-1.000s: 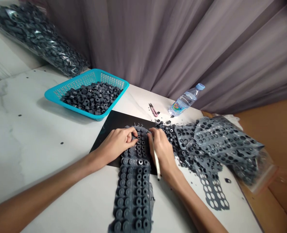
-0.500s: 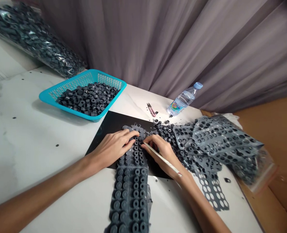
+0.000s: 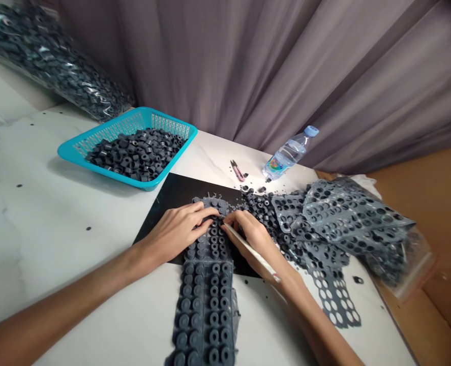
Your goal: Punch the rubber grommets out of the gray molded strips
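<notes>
A long dark grey moulded rubber sheet (image 3: 206,297) lies lengthwise before me, studded with rows of round knobs; those on its right side have open centres. My left hand (image 3: 183,224) rests on its far part, thumb and index finger closing on the knobs there. Across from it, my right hand (image 3: 248,231) grips a slim white pen-like stick (image 3: 253,254), its tip end by my left fingertips. The exact contact point is hidden by the fingers. Under the sheet's far part is a black mat (image 3: 158,213).
A blue basket (image 3: 107,175) of small grey rings stands back left, near a bulging clear bag (image 3: 68,76). Pink-handled snips (image 3: 238,171) and a water bottle (image 3: 286,156) are behind. Loose rings and punched sheets (image 3: 347,218) pile up on the right.
My right hand and the stick have shifted slightly up and left, the tip now closer to my left fingertips. My left hand keeps almost the same place on the sheet.
</notes>
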